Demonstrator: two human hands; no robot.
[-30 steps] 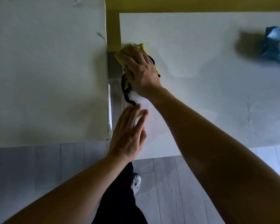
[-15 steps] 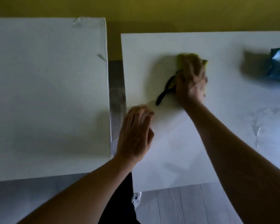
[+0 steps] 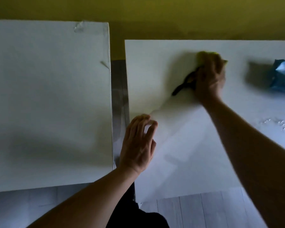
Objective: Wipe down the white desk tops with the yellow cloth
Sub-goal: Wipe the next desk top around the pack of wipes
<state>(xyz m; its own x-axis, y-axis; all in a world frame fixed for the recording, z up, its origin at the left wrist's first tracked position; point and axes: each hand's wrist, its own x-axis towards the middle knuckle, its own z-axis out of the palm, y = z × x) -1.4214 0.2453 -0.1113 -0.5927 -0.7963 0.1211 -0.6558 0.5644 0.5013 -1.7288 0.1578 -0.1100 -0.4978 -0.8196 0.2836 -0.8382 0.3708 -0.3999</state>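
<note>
Two white desk tops lie side by side: the left desk [image 3: 48,96] and the right desk [image 3: 187,153]. My right hand [image 3: 210,78] is on the far middle of the right desk, bunched over the yellow cloth [image 3: 200,55]. Only the cloth's blurred edges show past my fingers, and its black strap [image 3: 183,85] trails toward me on the left. My left hand [image 3: 138,142] rests on the right desk near its left edge, fingers loosely bent, holding nothing.
A crumpled blue bag or wrapper [image 3: 283,76] lies at the far right of the right desk. Small water droplets [image 3: 276,123] sit nearer on that side. A narrow gap [image 3: 119,96] separates the desks; a yellow wall [image 3: 138,14] stands behind.
My right hand has swept the cloth to the right, from the right desk's far left corner toward its middle. My left hand has stayed near the left edge.
</note>
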